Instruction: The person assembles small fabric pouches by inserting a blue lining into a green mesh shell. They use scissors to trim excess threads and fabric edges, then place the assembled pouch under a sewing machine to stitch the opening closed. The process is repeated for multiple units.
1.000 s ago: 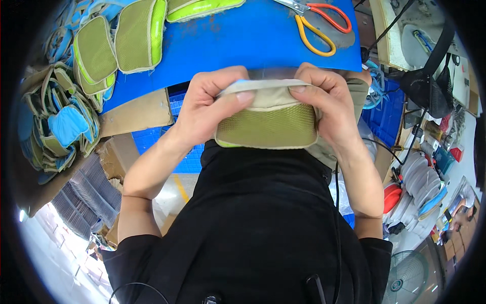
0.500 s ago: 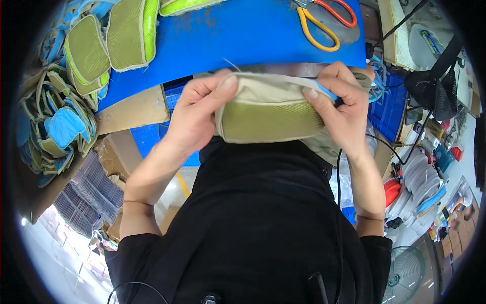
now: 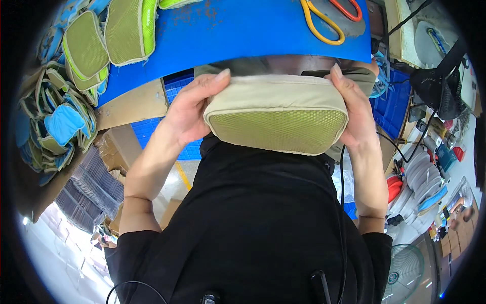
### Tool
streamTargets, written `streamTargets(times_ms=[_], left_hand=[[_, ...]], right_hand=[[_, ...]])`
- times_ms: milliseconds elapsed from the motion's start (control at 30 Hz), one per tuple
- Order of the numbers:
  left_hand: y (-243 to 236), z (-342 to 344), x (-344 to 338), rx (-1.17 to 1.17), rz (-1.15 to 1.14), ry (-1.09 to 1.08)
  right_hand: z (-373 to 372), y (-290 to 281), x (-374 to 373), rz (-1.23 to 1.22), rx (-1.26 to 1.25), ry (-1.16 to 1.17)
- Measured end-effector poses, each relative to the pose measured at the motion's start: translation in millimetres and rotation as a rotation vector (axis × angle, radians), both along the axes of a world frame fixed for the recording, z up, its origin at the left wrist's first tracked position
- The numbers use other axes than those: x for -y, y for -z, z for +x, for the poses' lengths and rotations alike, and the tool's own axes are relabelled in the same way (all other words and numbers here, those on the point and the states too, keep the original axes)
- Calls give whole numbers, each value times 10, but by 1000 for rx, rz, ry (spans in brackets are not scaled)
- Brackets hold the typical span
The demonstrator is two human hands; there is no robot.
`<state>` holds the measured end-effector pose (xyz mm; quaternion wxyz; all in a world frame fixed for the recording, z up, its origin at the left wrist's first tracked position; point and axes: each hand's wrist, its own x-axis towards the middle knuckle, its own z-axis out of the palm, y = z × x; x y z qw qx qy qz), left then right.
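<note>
I hold a beige pouch (image 3: pixel 276 114) with a green mesh front panel between both hands, just in front of the near edge of the blue table (image 3: pixel 243 30). My left hand (image 3: pixel 190 109) grips its left end, thumb along the top. My right hand (image 3: pixel 357 109) clasps its right end. The pouch is level, mesh side facing me, above my black shirt.
Several finished green mesh pouches (image 3: pixel 106 38) lie at the table's left. Orange and red scissors (image 3: pixel 329 17) lie at its far right. A heap of blue and beige fabric pieces (image 3: pixel 55 126) sits left. Blue crates (image 3: pixel 392 109), cardboard and a fan (image 3: pixel 402 273) stand around.
Both hands have drawn the pouch closer to me and turned it so its mesh front faces up; my grip shifted from the top edge to the two ends.
</note>
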<state>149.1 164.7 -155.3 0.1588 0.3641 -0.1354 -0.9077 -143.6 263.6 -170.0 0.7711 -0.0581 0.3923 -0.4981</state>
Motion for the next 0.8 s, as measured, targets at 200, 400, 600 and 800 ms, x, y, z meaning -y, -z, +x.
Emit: streamTargets(times_ms=[200, 400, 600, 800], left_hand=[[-301, -267, 448, 100, -856, 843], [-352, -574, 270, 119, -670, 754], [-137, -485, -20, -20, -333, 404], [-382, -605, 179, 61, -501, -268]], right_hand=[[160, -152, 158, -177, -530, -272], [183, -315, 339, -238, -570, -257], [28, -88, 442, -171, -466, -188], [-27, -79, 754, -337, -974, 414]])
